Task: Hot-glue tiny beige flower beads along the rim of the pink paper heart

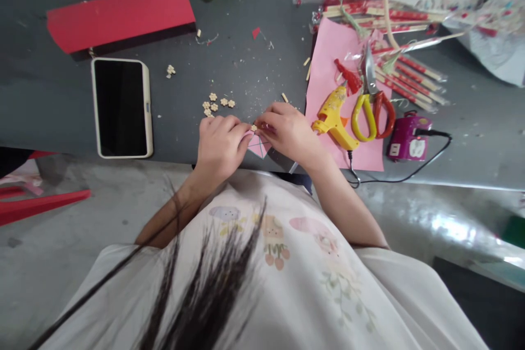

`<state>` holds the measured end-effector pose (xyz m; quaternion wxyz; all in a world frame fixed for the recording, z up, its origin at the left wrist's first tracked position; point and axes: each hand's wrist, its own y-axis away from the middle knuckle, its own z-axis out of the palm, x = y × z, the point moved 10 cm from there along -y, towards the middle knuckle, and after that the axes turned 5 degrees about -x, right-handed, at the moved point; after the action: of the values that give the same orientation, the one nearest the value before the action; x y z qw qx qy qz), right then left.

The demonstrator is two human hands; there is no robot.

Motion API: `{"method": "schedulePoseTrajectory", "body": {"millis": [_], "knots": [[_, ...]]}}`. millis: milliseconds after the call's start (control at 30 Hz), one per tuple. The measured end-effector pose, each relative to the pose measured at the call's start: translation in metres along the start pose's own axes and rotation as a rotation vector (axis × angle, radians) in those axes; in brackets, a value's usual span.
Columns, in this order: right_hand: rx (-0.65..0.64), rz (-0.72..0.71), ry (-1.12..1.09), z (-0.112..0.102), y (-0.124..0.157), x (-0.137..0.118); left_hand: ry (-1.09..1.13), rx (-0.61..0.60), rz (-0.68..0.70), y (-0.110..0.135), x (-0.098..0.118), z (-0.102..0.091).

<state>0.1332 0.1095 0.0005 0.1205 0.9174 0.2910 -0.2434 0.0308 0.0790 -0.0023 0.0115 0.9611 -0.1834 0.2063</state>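
Observation:
Near the table's front edge, my left hand pinches the left side of a small pink folded paper piece with dark lines on it. A tiny cream flower piece sits at the top of the paper, between my fingertips. My right hand is closed at the paper's right side, its fingertips by the flower; what they grip is partly hidden. Several more cream flower pieces lie just beyond my left hand.
A phone and a red folded strip lie left. On pink paper at right rest a yellow glue gun and scissors. Its cord runs near a purple power socket. Wrapped sticks lie beyond.

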Motion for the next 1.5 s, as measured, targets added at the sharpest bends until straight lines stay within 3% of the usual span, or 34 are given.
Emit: {"method": "schedulePoseTrajectory", "body": {"millis": [333,633,833,1033,1267,1500], "knots": [[0.036,-0.027,-0.073,-0.003,0.002,0.001,-0.023,-0.001,-0.019,0.001,0.002,-0.003],[0.17,0.097,-0.461,-0.014,0.006,0.025,-0.044,0.028,-0.011,0.001,0.003,-0.002],[0.258,0.213,-0.909,-0.021,0.007,0.045,-0.052,0.037,0.011,0.003,0.004,-0.004],[0.298,0.26,-1.162,-0.022,0.009,0.055,0.024,0.065,-0.02,-0.004,-0.001,-0.019],[0.33,0.2,-0.928,-0.037,0.014,0.047,0.072,0.128,-0.091,-0.016,-0.012,-0.046],[0.356,0.182,-0.737,-0.052,0.021,0.037,0.072,0.126,-0.103,-0.016,-0.016,-0.047]]}}
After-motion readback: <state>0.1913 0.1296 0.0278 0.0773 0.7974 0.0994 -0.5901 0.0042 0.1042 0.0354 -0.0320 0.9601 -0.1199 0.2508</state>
